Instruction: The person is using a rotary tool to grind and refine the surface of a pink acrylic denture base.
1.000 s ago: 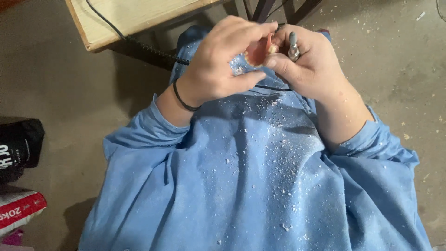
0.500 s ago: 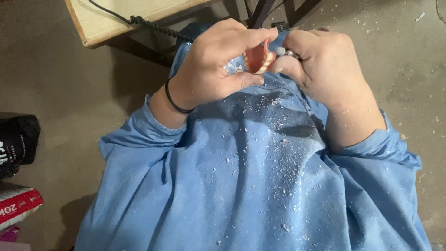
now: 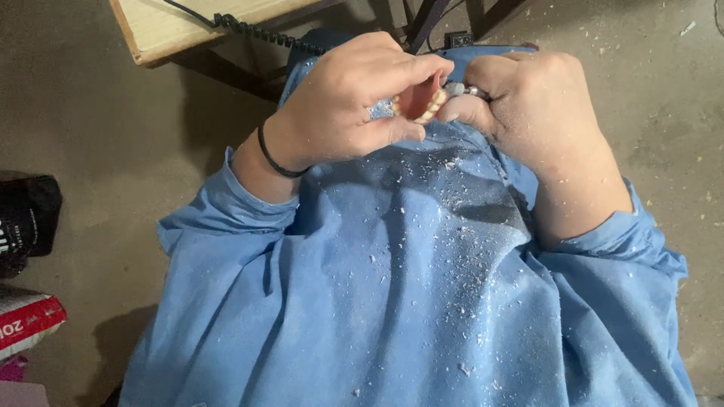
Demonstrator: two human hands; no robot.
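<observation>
A red-and-white bag [image 3: 26, 322] lies below a black package [image 3: 26, 218], far left.

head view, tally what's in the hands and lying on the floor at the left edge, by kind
denture, pink with a row of teeth, in the left hand: 1
metal handpiece tool, in the right hand: 1
black bag: 1
red and white package: 1
total: 4

left hand [image 3: 343, 105] rolled outward, denture [image 3: 421, 100] teeth now showing, right hand [image 3: 532, 102] fist closed tighter beside it
</observation>
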